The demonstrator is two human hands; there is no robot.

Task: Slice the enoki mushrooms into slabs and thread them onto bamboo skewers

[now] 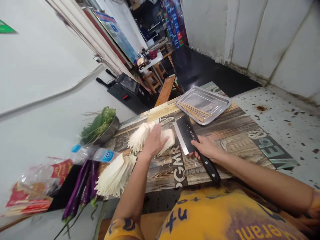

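Observation:
My left hand [153, 141] lies flat over a pile of enoki mushrooms [138, 136], its fingers stretched out and thumb apart. A trimmed white block of enoki [168, 141] shows just right of that thumb. In my right hand [205, 148] is a cleaver [186, 133] with a dark blade and black handle; my fingers wrap round where the blade meets the handle. The blade is apart from the mushrooms, over the patterned tabletop [160, 173]. Nearer to me, left of my left forearm, another fanned pile of enoki [116, 176] rests at the table's edge.
A metal tray [212, 103] with thin wooden skewers [196, 111] sits at the far right. Leafy greens fill a metal bowl [110, 130] at the left. A plastic bottle [93, 153], purple eggplants [80, 190] and plastic packaging [40, 183] lie nearby. A wooden bench [165, 90] stands beyond.

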